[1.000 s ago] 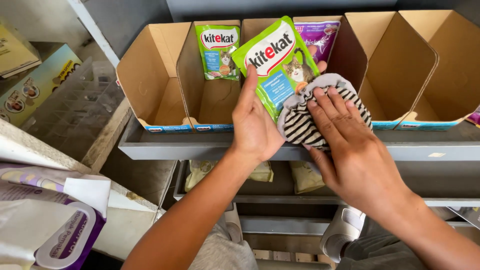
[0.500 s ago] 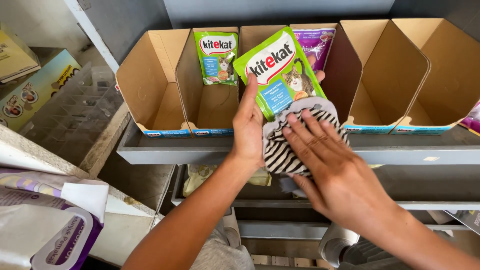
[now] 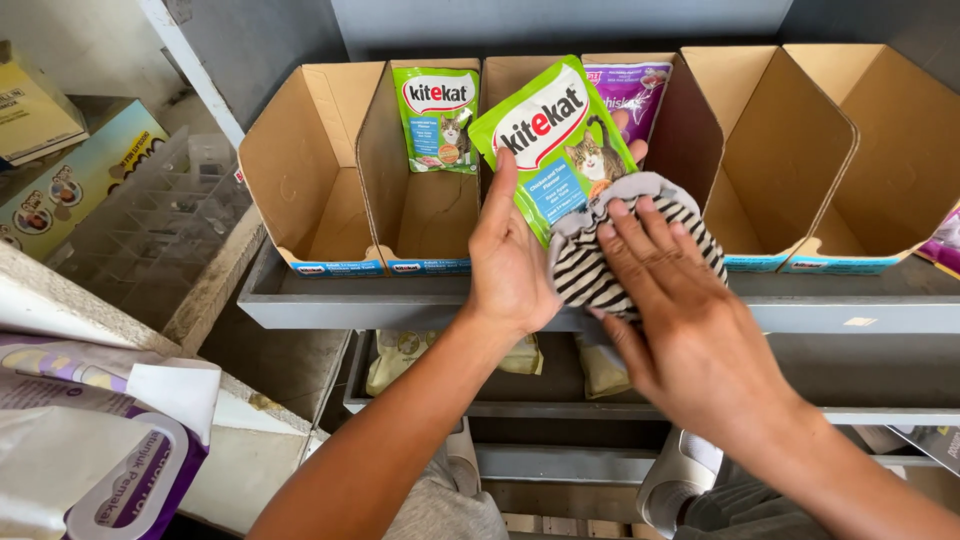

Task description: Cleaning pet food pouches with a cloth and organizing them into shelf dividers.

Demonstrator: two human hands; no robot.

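Note:
My left hand grips a green cat-food pouch by its left edge and holds it upright in front of the shelf. My right hand presses a black-and-white striped cloth flat against the pouch's lower front. The lower half of the pouch is hidden behind the cloth. Behind stand open cardboard display boxes; one holds a second green pouch, and another holds a purple pouch.
A grey metal shelf carries the boxes, with two boxes at the right showing bare interiors. A lower shelf holds pale packets. At left are a clear plastic crate, printed cartons and purple-and-white packs.
Both hands and the pouch have drifted slightly down and left in view. My right hand slid the striped cloth lower over the pouch's front.

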